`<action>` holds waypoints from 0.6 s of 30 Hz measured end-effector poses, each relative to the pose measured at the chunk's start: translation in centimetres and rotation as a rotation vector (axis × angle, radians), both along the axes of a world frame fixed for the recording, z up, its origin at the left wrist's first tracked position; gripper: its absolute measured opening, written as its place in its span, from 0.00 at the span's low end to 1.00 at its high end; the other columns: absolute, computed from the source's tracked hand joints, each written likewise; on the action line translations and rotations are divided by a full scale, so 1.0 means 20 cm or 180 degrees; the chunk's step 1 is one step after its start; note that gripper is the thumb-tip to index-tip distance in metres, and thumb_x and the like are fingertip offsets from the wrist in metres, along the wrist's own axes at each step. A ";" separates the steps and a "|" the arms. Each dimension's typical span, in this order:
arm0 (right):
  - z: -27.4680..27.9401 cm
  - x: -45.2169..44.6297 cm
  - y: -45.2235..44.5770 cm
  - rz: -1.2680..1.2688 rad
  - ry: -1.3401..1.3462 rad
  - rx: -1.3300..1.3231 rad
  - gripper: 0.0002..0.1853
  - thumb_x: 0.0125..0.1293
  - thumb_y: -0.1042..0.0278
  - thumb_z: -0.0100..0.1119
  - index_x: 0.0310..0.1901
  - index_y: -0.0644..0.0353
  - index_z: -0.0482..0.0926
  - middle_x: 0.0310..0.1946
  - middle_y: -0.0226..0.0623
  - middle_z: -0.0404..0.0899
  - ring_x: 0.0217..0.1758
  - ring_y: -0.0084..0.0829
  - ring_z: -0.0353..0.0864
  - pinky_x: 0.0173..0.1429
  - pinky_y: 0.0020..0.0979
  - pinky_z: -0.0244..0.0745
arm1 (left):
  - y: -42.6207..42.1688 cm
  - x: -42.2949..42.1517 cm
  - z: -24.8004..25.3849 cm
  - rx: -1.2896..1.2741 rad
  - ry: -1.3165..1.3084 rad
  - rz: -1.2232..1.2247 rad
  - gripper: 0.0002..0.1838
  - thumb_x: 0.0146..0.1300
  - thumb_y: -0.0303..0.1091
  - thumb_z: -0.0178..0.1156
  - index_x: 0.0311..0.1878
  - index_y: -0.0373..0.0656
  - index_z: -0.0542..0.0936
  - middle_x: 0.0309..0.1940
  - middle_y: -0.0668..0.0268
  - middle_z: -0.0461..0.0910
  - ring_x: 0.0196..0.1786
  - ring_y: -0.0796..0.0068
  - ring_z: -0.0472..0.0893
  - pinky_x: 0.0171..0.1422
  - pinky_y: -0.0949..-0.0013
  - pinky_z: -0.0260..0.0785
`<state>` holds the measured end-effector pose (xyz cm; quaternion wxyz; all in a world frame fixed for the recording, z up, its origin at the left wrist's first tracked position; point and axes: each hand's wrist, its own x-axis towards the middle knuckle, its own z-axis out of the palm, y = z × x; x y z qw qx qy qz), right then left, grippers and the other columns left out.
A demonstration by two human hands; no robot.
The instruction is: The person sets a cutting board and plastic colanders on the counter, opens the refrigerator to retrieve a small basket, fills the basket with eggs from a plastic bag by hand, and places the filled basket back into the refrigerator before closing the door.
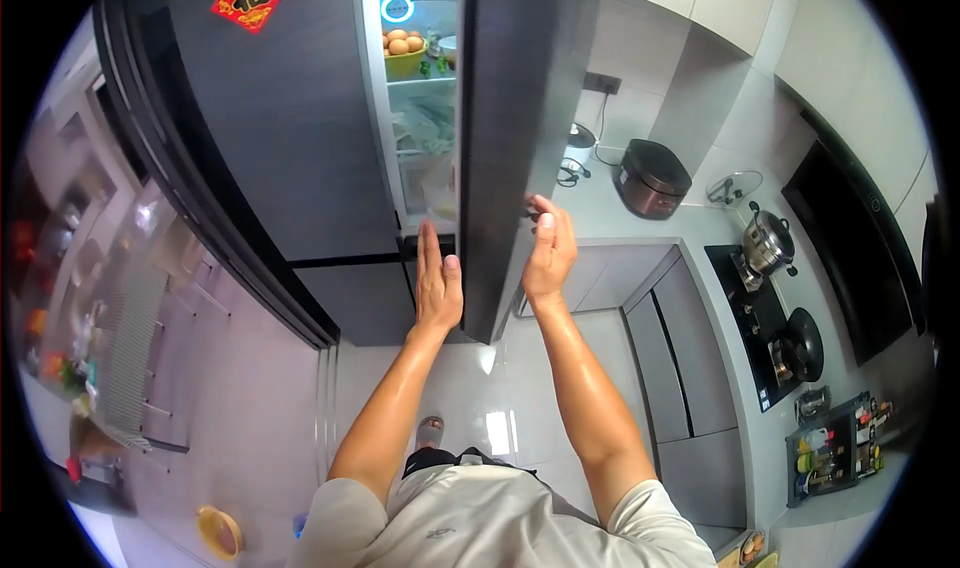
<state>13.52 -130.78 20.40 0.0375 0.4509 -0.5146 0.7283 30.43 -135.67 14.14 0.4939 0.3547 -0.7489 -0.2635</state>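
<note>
A grey refrigerator door [510, 118] stands partly open between my two hands. My left hand [436, 286] is at the door's inner side, in front of the gap, with its fingers stretched out and holding nothing. At the outer side of the door is my right hand [550, 258], its fingers loosely bent and the thumb apart. Whether those fingertips touch the door I cannot tell. Through the gap, eggs [400, 43] show in a yellow-green bowl [406, 65], above shelves with plastic bags [425, 128].
To the right, a counter carries a rice cooker [652, 178], a steel pot [768, 240] and a black wok [803, 343] on the stove [745, 313], and a spice rack [835, 453]. At left are a striped table [130, 348] and a yellow basin [219, 531] on the floor.
</note>
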 end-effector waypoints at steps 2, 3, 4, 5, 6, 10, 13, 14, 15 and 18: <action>-0.05 0.07 -0.12 0.0032 0.0128 0.0166 0.19 0.84 0.59 0.50 0.58 0.63 0.86 0.56 0.45 0.85 0.60 0.43 0.85 0.67 0.38 0.77 | -0.09 0.07 -0.02 -0.0101 -0.0054 0.0095 0.40 0.86 0.58 0.33 0.87 0.36 0.49 0.87 0.46 0.48 0.89 0.46 0.49 0.90 0.54 0.44; -0.05 0.11 -0.18 0.0006 0.0188 0.0276 0.18 0.83 0.60 0.51 0.58 0.62 0.86 0.57 0.46 0.85 0.62 0.43 0.84 0.68 0.38 0.77 | -0.14 0.10 -0.02 -0.0126 -0.0068 0.0126 0.40 0.86 0.58 0.33 0.87 0.36 0.49 0.87 0.45 0.48 0.89 0.45 0.49 0.90 0.54 0.44; -0.06 0.14 -0.23 -0.0008 0.0269 0.0327 0.16 0.82 0.61 0.53 0.58 0.61 0.86 0.57 0.45 0.85 0.62 0.43 0.84 0.68 0.38 0.77 | -0.19 0.12 -0.03 -0.0147 -0.0082 0.0144 0.40 0.86 0.58 0.33 0.87 0.36 0.49 0.87 0.45 0.48 0.89 0.45 0.49 0.90 0.54 0.44; -0.06 0.17 -0.29 -0.0031 0.0291 0.0423 0.16 0.82 0.61 0.54 0.57 0.60 0.86 0.57 0.44 0.85 0.62 0.43 0.84 0.68 0.39 0.77 | -0.25 0.14 -0.03 -0.0162 0.0080 0.0120 0.41 0.85 0.60 0.37 0.86 0.35 0.53 0.86 0.44 0.50 0.88 0.43 0.51 0.89 0.52 0.46; -0.08 0.18 -0.35 -0.0075 0.0312 0.0521 0.15 0.81 0.61 0.55 0.57 0.60 0.86 0.57 0.44 0.85 0.62 0.43 0.84 0.68 0.39 0.77 | -0.31 0.16 -0.04 -0.0240 0.0022 0.0141 0.41 0.85 0.59 0.38 0.86 0.36 0.53 0.86 0.42 0.50 0.87 0.41 0.52 0.89 0.51 0.47; -0.18 0.19 -0.62 -0.0059 0.0206 0.0867 0.16 0.78 0.61 0.58 0.61 0.56 0.85 0.63 0.42 0.83 0.70 0.45 0.78 0.74 0.42 0.72 | -0.53 0.19 -0.07 -0.0395 -0.0048 0.0055 0.40 0.84 0.58 0.41 0.86 0.39 0.55 0.86 0.39 0.48 0.86 0.38 0.54 0.87 0.48 0.50; -0.25 0.13 -0.80 -0.0274 0.0605 0.1375 0.24 0.78 0.55 0.57 0.71 0.52 0.78 0.75 0.44 0.74 0.78 0.48 0.70 0.81 0.48 0.63 | -0.71 0.20 -0.11 -0.0350 -0.0392 0.0142 0.38 0.84 0.57 0.42 0.87 0.46 0.55 0.87 0.41 0.42 0.86 0.35 0.52 0.87 0.45 0.49; -0.28 0.12 -0.85 -0.0277 0.0681 0.1591 0.28 0.78 0.52 0.56 0.74 0.53 0.74 0.78 0.45 0.70 0.80 0.50 0.69 0.81 0.50 0.63 | -0.77 0.21 -0.12 -0.0377 -0.0586 0.0155 0.37 0.85 0.55 0.43 0.87 0.44 0.54 0.87 0.40 0.40 0.87 0.34 0.48 0.88 0.43 0.47; -0.27 0.11 -0.88 -0.0261 0.0699 0.1775 0.30 0.78 0.50 0.56 0.76 0.54 0.72 0.80 0.46 0.68 0.81 0.50 0.67 0.81 0.50 0.62 | -0.84 0.20 -0.16 -0.0442 -0.0787 0.0287 0.37 0.85 0.55 0.43 0.87 0.45 0.54 0.87 0.40 0.39 0.87 0.34 0.47 0.88 0.42 0.46; -0.26 0.07 -0.95 -0.0113 0.0856 0.2136 0.36 0.78 0.48 0.56 0.80 0.56 0.66 0.83 0.48 0.62 0.84 0.48 0.63 0.82 0.51 0.61 | -1.05 0.17 -0.26 -0.0378 -0.1319 0.0539 0.37 0.84 0.56 0.43 0.88 0.48 0.53 0.88 0.43 0.37 0.88 0.36 0.42 0.88 0.39 0.43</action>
